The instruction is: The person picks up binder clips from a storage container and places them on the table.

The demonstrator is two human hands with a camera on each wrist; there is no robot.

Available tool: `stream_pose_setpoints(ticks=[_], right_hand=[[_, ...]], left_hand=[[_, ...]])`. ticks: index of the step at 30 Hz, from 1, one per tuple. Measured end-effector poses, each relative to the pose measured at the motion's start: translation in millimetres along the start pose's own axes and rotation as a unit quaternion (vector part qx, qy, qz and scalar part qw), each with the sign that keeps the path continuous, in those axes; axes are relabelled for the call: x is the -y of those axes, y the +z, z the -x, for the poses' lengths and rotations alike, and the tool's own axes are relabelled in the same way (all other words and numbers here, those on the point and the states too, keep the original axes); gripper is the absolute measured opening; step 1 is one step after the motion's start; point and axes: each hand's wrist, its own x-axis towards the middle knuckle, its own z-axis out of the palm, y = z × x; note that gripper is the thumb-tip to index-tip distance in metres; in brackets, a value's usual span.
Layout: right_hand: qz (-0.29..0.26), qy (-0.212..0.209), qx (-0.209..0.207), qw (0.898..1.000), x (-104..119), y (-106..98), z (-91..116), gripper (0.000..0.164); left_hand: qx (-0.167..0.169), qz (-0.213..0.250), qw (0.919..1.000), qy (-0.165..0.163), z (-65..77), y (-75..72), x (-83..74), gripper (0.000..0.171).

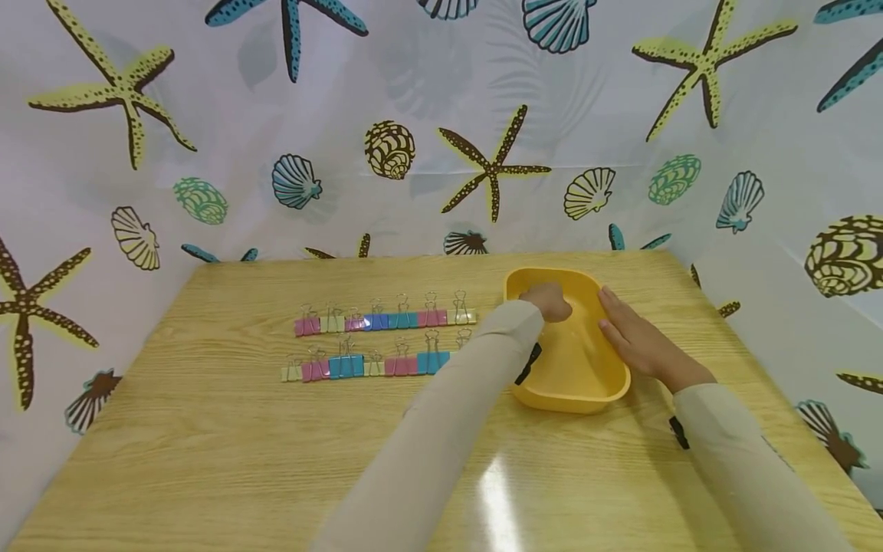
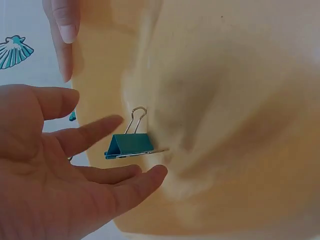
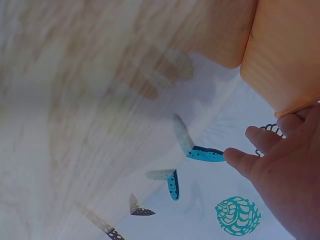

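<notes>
My left hand (image 1: 547,301) reaches down inside the far end of a yellow plastic bin (image 1: 616,389). In the left wrist view, a teal binder clip (image 2: 131,144) with wire handles sits in the bin. The fingers of the left hand (image 2: 65,160) are spread around the clip, with gaps visible between them and it. My right hand (image 1: 641,345) rests against the bin's right side, fingers extended along the rim. In the right wrist view, the right hand (image 3: 292,165) touches the bin's outer wall (image 3: 285,55).
Left of the bin, two rows of colored binder clips stand on the wooden table (image 1: 228,452): a back row (image 1: 375,322) and a front row (image 1: 362,366). The left sleeve (image 1: 448,414) covers the front row's right end. A shell-patterned cloth (image 1: 414,207) hangs behind and beside the table.
</notes>
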Motion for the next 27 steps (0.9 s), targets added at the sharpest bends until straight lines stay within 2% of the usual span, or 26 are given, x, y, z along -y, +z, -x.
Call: stream_pose_setpoints(ticks=[6, 10, 14, 18, 24, 27], right_hand=[[-0.009, -0.005, -0.003, 1.000, 0, 0, -4, 0.061], [-0.002, 0.000, -0.002, 1.000, 0, 0, -3, 0.061], [0.008, 0.002, -0.003, 1.000, 0, 1, -2, 0.061], [0.008, 0.002, -0.002, 1.000, -1, 2, -1, 0.061], [0.024, 0.001, -0.001, 1.000, -1, 1, -2, 0.061], [0.024, 0.001, -0.005, 1.000, 0, 1, -1, 0.061]], left_hand=[[0.044, 0.015, 0.9987, -0.020, -8.0, 5.4, 5.0, 0.045], [0.058, 0.023, 0.9979, -0.018, -9.6, 6.9, 5.7, 0.045], [0.065, 0.027, 0.9974, -0.018, -7.2, 7.4, 4.2, 0.046], [0.068, 0.040, 0.9964, -0.033, -4.3, 9.2, 3.4, 0.047], [0.065, 0.030, 0.9966, -0.041, -13.4, 12.9, 5.0, 0.045], [0.059, 0.035, 0.9965, -0.048, -10.3, 12.4, 5.9, 0.042]])
